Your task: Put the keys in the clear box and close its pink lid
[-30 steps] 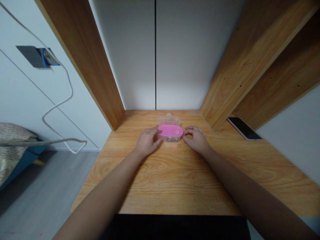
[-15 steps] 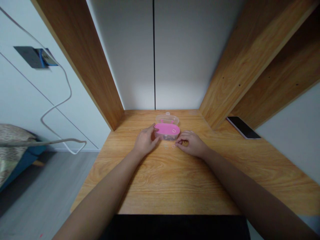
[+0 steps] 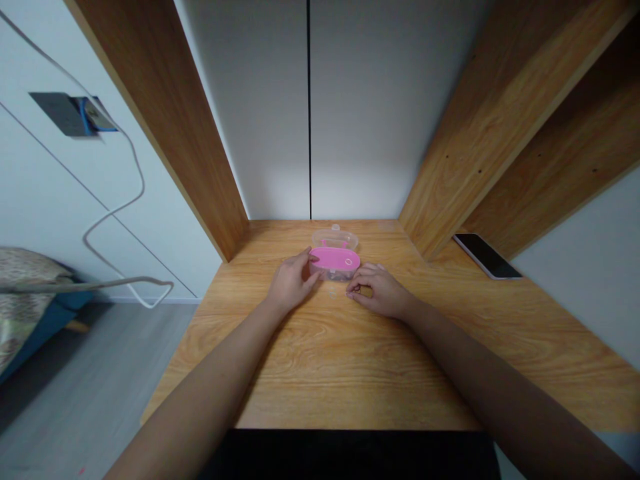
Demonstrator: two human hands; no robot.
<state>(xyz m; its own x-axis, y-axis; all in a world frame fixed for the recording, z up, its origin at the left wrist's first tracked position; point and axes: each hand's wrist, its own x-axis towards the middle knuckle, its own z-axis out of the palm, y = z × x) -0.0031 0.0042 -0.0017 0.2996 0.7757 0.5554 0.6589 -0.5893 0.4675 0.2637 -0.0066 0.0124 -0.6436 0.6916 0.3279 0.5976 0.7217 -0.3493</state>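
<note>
A small oval box (image 3: 336, 274) of clear plastic, its top covered by a pink lid (image 3: 333, 257), stands near the back of the wooden tabletop. A pale ring (image 3: 349, 262) lies on the pink surface at its right end. My left hand (image 3: 291, 283) grips the box's left end, fingers on top and thumb along the front. Just right of the box, my right hand (image 3: 377, 290) rests on the table with thumb and forefinger pinched; anything between the tips is too small to make out. Between my hands lies a small clear ring-like piece (image 3: 332, 292).
Behind the box is a clear oval cover (image 3: 345, 238) with a tab, tilted back. A dark-screened phone (image 3: 487, 256) lies at right by the wooden post (image 3: 440, 220). White panels (image 3: 280, 167) close off the back. A white cable (image 3: 135, 170) hangs at left.
My right fingertips have shifted slightly left and down, over the spot where a small pale ring showed earlier; it is hidden now. My left hand and the box have stayed put.
</note>
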